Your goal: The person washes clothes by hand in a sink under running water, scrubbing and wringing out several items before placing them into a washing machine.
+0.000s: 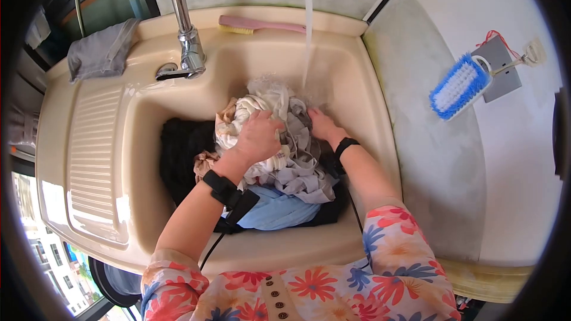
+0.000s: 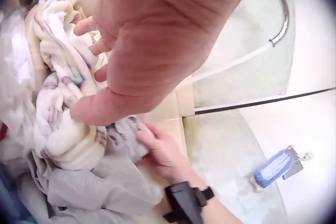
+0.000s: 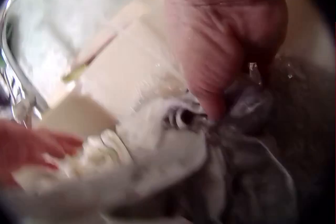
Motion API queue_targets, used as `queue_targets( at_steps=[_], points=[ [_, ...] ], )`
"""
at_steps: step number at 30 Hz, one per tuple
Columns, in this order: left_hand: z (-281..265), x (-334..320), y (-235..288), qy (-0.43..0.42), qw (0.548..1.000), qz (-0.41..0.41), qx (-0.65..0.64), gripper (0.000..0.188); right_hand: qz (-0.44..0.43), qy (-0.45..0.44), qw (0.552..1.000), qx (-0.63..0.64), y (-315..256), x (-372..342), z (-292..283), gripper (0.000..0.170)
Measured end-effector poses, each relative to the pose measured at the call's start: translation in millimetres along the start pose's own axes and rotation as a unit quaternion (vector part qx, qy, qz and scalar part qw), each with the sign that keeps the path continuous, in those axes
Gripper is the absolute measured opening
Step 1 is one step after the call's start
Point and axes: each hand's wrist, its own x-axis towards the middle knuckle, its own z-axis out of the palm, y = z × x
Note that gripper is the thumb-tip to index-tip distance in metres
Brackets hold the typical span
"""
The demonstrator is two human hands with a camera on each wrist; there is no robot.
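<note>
Here, right hand (image 1: 324, 123), grey cloth (image 1: 306, 183) seemingly gripped

Black wristbands (image 1: 221, 189) accompany a coral-and-blue floral top (image 1: 314, 285).

I have both forearms (image 1: 191, 221) reaching forward, bare, angled inward toward each other. My left hand (image 1: 260, 137) sits palm down, fingers slightly bent and apart. My right hand (image 1: 324, 126), just beside it, pinches with thumb and fingers, partly hidden.
</note>
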Motion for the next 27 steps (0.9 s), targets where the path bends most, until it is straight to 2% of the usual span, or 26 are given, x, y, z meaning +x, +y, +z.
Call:
queue_targets(
  at_steps=[1,2,3,5,6,7,8,9,10,11,12,13,14,15,16,17,18,19,20,21,22,24,25,27],
  points=[
    [1.3,3.2,2.3,0.044,0.998,-0.002,-0.036,0.045,0.062,-0.061,0.994,-0.065,0.5,2.5,5.6,0.041],
    [2.0,6.0,5.0,0.088,0.993,-0.003,-0.072,0.043,0.060,-0.061,0.994,-0.067,3.1,6.3,7.5,0.041],
    [-1.7,8.0,10.7,0.091,0.993,-0.003,-0.073,0.043,0.066,-0.079,0.993,-0.061,0.8,8.9,3.1,0.038],
    [-13.1,9.9,18.5,-0.017,0.968,-0.091,-0.232,0.039,0.069,-0.095,0.991,-0.057,-2.6,16.5,-10.0,0.034],
    [-12.2,10.8,15.9,-0.014,0.968,-0.091,-0.232,0.039,0.095,-0.052,0.992,0.062,-1.3,21.5,-22.0,0.028],
    [-7.5,13.4,12.4,-0.011,0.906,-0.147,-0.397,0.040,0.122,-0.009,0.976,0.179,-7.9,22.8,-39.2,0.022],
    [-2.2,16.7,9.6,-0.009,0.811,-0.197,-0.551,0.042,0.122,0.007,0.942,0.312,-13.7,22.0,-57.5,0.017],
    [0.7,19.6,8.6,-0.007,0.809,-0.196,-0.554,0.042,0.120,0.022,0.890,0.440,-30.7,15.6,-85.8,0.013],
    [2.2,23.0,7.4,0.023,0.720,-0.268,-0.639,0.045,0.120,0.020,0.891,0.437,-47.9,8.5,-109.8,0.013],
    [3.7,27.0,5.6,0.052,0.617,-0.335,-0.710,0.048,0.091,0.012,0.854,0.513,-66.6,2.2,-131.8,0.013],
    [5.5,32.4,3.3,0.054,0.616,-0.335,-0.711,0.048,0.061,0.003,0.809,0.585,-82.3,-1.5,-146.2,0.013],
    [8.9,37.1,0.9,0.066,0.562,-0.346,-0.748,0.048,0.061,0.001,0.809,0.585,-98.5,-5.5,-150.0,0.013],
    [14.9,40.4,-2.2,0.077,0.506,-0.357,-0.782,0.049,0.026,0.066,0.795,0.602,-117.0,-10.1,-148.3,0.013],
    [29.3,45.9,-9.3,0.077,0.506,-0.357,-0.782,0.049,-0.009,0.132,0.777,0.616,-130.1,-12.3,-144.3,0.014],
    [48.8,52.7,-18.5,0.069,0.495,-0.265,-0.825,0.043,-0.009,0.133,0.777,0.615,-131.5,-9.5,-130.1,0.014],
    [60.0,53.9,-22.9,0.061,0.479,-0.171,-0.859,0.037,0.002,0.177,0.875,0.450,-123.9,-4.2,-105.2,0.016],
    [61.1,49.4,-23.4,0.060,0.479,-0.171,-0.859,0.037,0.014,0.215,0.939,0.268,-113.1,-0.8,-83.1,0.017],
    [59.4,45.6,-25.5,0.073,0.608,-0.214,-0.761,0.030,0.013,0.218,0.939,0.267,-94.7,0.4,-70.4,0.017],
    [56.3,41.7,-26.7,0.084,0.721,-0.251,-0.641,0.023,0.049,0.181,0.967,0.173,-70.4,-1.2,-62.2,0.018],
    [22.4,27.2,0.1,0.117,0.743,-0.277,-0.598,0.016,0.085,0.141,0.983,0.077,-51.5,-3.9,-58.3,0.020],
    [16.8,24.1,-0.9,0.114,0.743,-0.278,-0.597,0.016,0.088,0.140,0.983,0.077,-38.5,-8.8,-58.1,0.020],
    [8.9,25.4,-9.7,0.063,0.784,-0.244,-0.567,0.023,0.170,0.124,0.960,0.187,-15.4,-16.6,-66.9,0.017],
    [7.1,26.1,-12.3,0.067,0.817,-0.223,-0.528,0.029,0.171,0.125,0.960,0.184,-17.2,-18.9,-79.3,0.017],
    [3.6,24.0,-10.7,0.080,0.830,-0.202,-0.514,0.030,0.169,0.151,0.922,0.313,-26.5,-22.0,-108.5,0.017]
  ],
)
